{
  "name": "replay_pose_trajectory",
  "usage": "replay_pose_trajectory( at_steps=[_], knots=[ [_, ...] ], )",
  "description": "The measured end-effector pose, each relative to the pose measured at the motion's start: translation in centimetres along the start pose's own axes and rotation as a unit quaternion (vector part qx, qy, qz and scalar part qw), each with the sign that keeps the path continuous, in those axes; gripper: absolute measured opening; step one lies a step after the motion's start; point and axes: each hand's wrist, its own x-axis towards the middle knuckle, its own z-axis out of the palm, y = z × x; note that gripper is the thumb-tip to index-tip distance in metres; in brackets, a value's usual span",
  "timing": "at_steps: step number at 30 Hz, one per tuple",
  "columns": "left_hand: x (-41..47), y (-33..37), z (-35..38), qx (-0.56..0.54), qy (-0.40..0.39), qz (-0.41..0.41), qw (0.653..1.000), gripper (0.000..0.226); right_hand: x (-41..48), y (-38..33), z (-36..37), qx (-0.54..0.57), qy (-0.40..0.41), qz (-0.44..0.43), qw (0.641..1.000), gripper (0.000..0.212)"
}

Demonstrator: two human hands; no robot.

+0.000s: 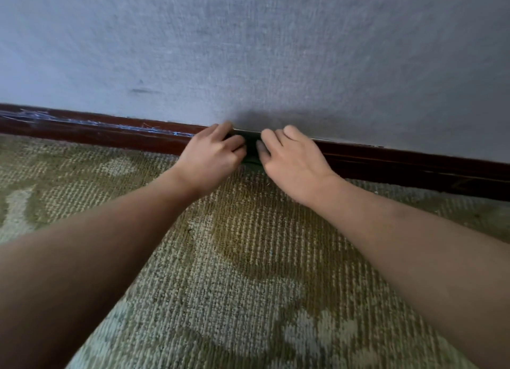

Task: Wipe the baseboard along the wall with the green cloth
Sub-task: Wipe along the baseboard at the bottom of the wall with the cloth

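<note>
Green cloth (pixel 252 160) against baseboard (pixel 110 137), between the two hands (pixel 211 159) (pixel 294 161)

We find carpet (pixel 248 258) open along the baseboard (pixel 110 136) on either side; the wall (pixel 248 51) bars the way beyond, and the green cloth (pixel 251 160) fills the gap between left grip (pixel 212 156) and right grip (pixel 292 161).

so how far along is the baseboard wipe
Midway at best. The left hand grips and the right hand presses the green cloth against the baseboard. Pale streaks mark the stretch to the left, so that remains. The stretch to the right looks free of streaks; whether it was wiped is unclear.
</note>
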Motion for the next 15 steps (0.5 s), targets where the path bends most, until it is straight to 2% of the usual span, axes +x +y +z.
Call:
replay_pose_trajectory(
  at_steps=[3, 6, 10, 12, 14, 15],
  knots=[
    [0.1, -0.2, 0.2, -0.016, -0.011, -0.008, 1.0, 0.04, 0.4, 0.0, 0.3, 0.006, -0.001, -0.024, 1.0, 0.038],
    [0.3, 0.0, 0.9, -0.027, -0.016, -0.016, 0.999, 0.04, 0.9, -0.2, 1.1, 0.059, -0.039, -0.007, 0.997, 0.04],
    [0.1, 0.0, 1.8, -0.053, 0.006, -0.031, 0.998, 0.038, 0.9, -0.9, 2.0, 0.105, -0.057, -0.012, 0.993, 0.041],
    [0.1, -0.1, 2.0, -0.069, 0.018, -0.054, 0.996, 0.032, 1.0, -0.9, 2.2, 0.118, -0.061, -0.016, 0.991, 0.04],
    [0.2, 0.0, 1.9, -0.088, -0.003, -0.087, 0.992, 0.017, 1.2, -0.7, 2.1, 0.146, -0.069, -0.011, 0.987, 0.039],
    [0.3, 0.0, 1.7, -0.094, -0.012, -0.101, 0.99, 0.016, 1.3, -0.6, 2.1, 0.162, -0.074, -0.007, 0.984, 0.039]
  ],
)
